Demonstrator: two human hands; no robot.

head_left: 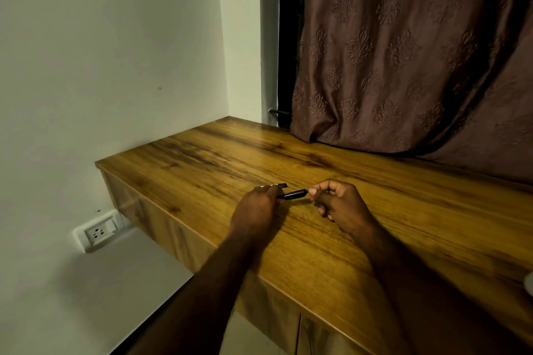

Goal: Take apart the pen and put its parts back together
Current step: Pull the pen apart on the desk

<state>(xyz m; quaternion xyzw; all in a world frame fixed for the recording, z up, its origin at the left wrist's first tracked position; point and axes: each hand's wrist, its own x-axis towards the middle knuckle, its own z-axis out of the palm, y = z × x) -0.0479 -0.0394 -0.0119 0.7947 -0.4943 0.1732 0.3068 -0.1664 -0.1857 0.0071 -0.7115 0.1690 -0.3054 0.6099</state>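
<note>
Our left hand curls round one end of the slim black plastic pen barrel while our right hand pinches its other tip, low over the brown wood-grain desk, with a second dark pen piece showing just beyond the left fingers.

Pen barrel between left hand and right hand, over counter; second pen part behind; curtain rear right; socket lower left.

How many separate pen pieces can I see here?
2. One black barrel is held between the left hand and right hand. A second black piece apparently lies on the wooden countertop just beyond the left hand. Fingers may hide smaller parts.
</note>
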